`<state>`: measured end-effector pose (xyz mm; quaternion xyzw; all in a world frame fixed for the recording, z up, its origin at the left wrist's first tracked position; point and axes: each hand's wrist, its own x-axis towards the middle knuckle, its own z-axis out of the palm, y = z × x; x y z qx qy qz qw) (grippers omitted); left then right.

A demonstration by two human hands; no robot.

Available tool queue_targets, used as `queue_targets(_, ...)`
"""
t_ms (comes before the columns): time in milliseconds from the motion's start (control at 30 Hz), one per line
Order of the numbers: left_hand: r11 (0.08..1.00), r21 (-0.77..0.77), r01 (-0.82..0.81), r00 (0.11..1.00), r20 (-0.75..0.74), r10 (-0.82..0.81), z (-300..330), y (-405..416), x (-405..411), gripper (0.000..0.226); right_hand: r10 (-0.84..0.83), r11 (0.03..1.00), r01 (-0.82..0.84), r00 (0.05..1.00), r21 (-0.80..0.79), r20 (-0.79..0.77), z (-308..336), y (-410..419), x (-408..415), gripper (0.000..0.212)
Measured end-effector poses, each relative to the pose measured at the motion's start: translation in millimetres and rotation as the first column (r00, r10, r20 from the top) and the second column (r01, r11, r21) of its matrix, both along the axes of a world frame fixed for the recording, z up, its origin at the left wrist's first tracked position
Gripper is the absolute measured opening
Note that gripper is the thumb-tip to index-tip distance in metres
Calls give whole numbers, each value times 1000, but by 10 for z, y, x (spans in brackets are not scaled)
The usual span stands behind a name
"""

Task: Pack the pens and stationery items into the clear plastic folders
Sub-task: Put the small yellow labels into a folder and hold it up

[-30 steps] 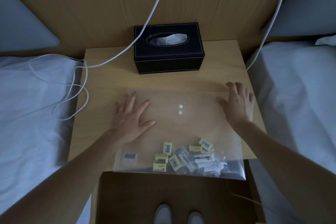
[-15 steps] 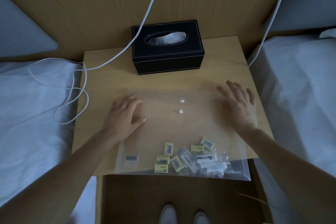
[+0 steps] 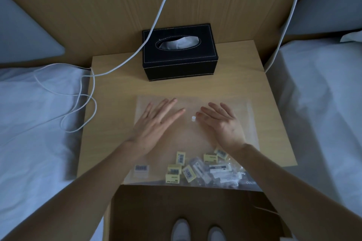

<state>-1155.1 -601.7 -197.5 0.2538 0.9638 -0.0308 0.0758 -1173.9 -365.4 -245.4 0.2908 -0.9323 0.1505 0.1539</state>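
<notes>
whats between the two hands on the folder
In the head view, only the white snap button on the clear folder lies between the left hand and right hand.

1. Both forearms are seen bare, with no sleeves in view.
2. No rings or watch are seen on the left hand [image 3: 156, 123] or right hand [image 3: 221, 123].
3. Pale shoes [image 3: 197, 231] are worn.
</notes>
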Motion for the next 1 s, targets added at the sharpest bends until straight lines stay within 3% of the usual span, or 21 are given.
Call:
queue_targets(100,994,-92,67,972,232,-44,2,89,16,111,27,998,-27,1000,-52,10,6,-70,27,24)
queue_targets(200,994,-104,40,954,300,-7,-17,150,15,108,53,996,-51,999,-77,11,9,-72,42,29)
queue_targets(567,994,-109,5,928,371,36,-45,176,-19,88,145,989,-146,988,-25,-44,21,-88,49,26)
queue_targets(833,978,-200,55,931,365,22,1,195,-26,95,173,984,-173,985,30,-6,17,-48,63,31)
queue_targets(933,993,-118,-3,916,398,50,51,207,-34,89,161,987,-162,986,16,52,-20,7,62,32)
queue_targets(1000,987,84,-139,914,393,95,50,185,-20,82,118,993,-121,979,7,165,-40,64,103,52)
